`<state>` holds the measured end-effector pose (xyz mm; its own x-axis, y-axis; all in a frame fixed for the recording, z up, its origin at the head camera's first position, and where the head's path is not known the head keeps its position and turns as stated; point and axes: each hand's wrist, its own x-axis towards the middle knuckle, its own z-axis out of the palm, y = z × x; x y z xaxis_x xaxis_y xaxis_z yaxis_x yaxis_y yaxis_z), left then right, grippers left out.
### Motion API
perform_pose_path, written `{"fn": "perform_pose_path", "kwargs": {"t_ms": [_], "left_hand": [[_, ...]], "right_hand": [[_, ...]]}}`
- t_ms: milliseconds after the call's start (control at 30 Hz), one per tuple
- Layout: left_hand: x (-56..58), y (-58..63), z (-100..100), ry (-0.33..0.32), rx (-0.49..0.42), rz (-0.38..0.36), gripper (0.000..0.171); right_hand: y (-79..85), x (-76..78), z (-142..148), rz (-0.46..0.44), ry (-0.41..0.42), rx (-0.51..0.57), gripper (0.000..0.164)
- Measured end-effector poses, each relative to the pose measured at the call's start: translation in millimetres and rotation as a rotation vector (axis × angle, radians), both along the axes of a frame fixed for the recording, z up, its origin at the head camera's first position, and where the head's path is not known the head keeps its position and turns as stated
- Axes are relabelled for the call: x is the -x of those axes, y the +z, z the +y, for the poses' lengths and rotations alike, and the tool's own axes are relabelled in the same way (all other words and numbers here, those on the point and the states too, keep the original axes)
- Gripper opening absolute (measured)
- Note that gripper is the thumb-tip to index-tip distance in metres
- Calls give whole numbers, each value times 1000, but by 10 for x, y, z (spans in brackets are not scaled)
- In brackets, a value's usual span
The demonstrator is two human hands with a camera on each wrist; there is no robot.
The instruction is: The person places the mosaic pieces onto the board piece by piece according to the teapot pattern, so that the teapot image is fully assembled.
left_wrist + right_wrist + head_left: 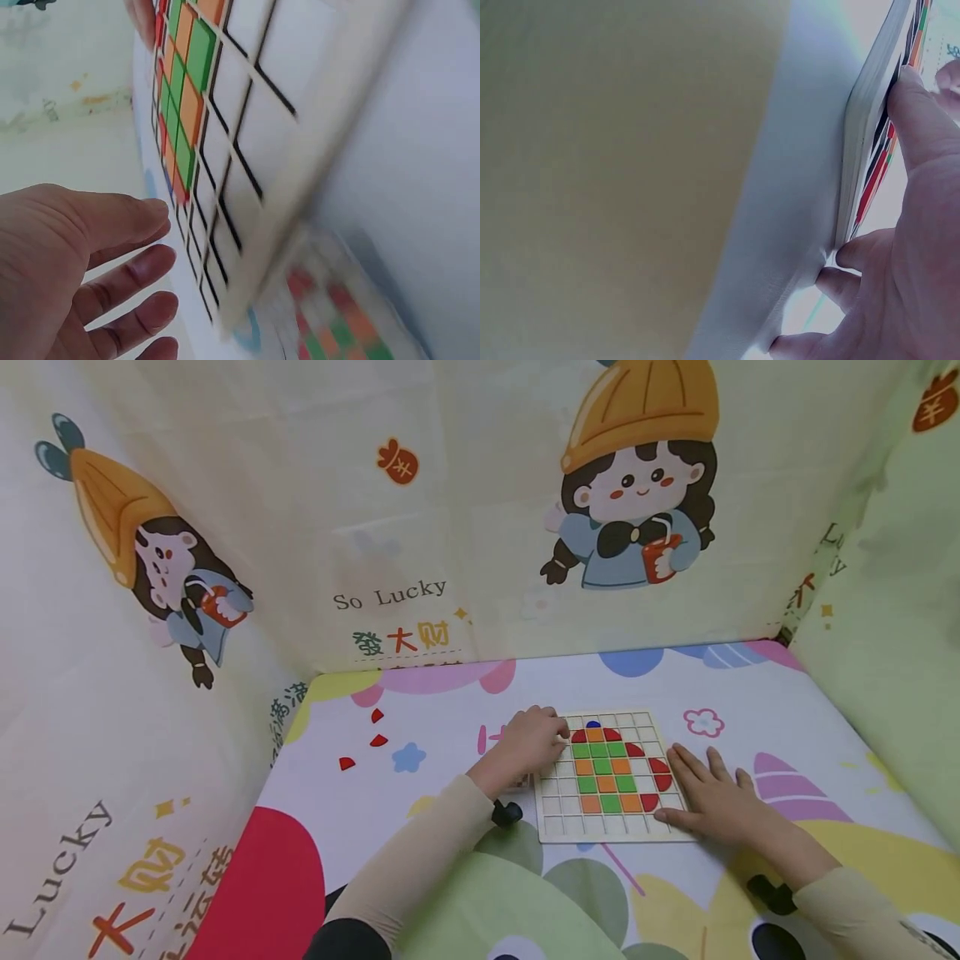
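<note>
A pale grid board (pixel 558 827) lies on the table, with green and orange square tiles (pixel 602 766) in its middle. Red curved tiles (pixel 660 774) sit along the top and right of that pattern, and a small blue tile (pixel 593 724) tops it. My left hand (pixel 534 739) hovers at the board's upper left edge, its fingers loosely bent; the left wrist view shows nothing between thumb and fingers. Against the right edge rests my right hand (pixel 712 797), fingers extended, its thumb (pixel 919 112) on the board's rim.
Several feet of patterned cloth cover the table and walls. Three loose red tiles (pixel 378 741) lie at the left on the tabletop. A card with a blurred coloured pattern (pixel 337 315) lies beside the board's left edge, mostly hidden by my left arm in the head view.
</note>
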<state>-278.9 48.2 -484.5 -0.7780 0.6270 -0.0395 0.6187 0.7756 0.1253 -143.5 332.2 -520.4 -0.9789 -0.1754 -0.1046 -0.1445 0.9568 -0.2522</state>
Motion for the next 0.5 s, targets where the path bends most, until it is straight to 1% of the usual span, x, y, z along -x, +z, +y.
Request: {"fn": "perform_pose_path", "kwargs": {"t_ms": [100, 200, 267, 367, 433, 500], "left_hand": [[3, 15, -188, 26, -2, 11, 22], [7, 5, -404, 45, -26, 39, 22], [15, -19, -566, 59, -60, 52, 21], [41, -88, -834, 95, -133, 73, 19], [54, -124, -1021, 135, -178, 77, 19], [59, -133, -1209, 182, -210, 71, 20]], "right_hand": [[-2, 6, 5, -11, 1, 7, 113], [-12, 16, 2, -19, 0, 17, 114], [-17, 21, -2, -20, 3, 23, 114], [-25, 24, -3, -33, -4, 21, 115], [-28, 22, 3, -31, -2, 14, 115], [-28, 20, 12, -33, -3, 9, 116]]}}
